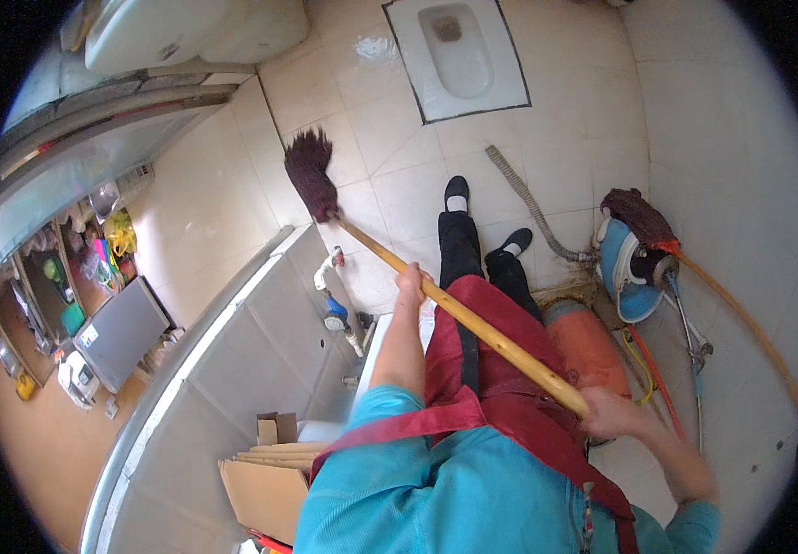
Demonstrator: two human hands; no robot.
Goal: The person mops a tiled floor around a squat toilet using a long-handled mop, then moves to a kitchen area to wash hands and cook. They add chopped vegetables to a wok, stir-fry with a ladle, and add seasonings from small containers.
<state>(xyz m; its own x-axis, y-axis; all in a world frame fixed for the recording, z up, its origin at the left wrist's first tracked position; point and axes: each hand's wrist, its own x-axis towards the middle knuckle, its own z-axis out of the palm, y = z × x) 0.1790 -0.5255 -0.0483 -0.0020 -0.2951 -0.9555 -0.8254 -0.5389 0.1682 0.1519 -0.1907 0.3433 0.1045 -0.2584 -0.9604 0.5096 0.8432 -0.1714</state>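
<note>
My left hand (412, 282) is closed around the middle of a wooden mop handle (496, 334). Near the top end of that handle, my right hand (599, 412) grips it beside my dark red apron. The handle slants down to the upper left, where a dark maroon mop head (311, 173) lies on the tiled floor by the threshold and the end of the low tiled wall. My feet, in black shoes, stand on the tiles to the right of the mop head.
A squat toilet (457, 59) is set in the floor ahead. On the right are a grey corrugated hose (523, 188), a blue-and-white basin (617, 266) with a second mop (641, 215), and an orange cylinder (586, 346). Pipes (335, 305) and cardboard (267, 495) stand by the low wall (246, 367).
</note>
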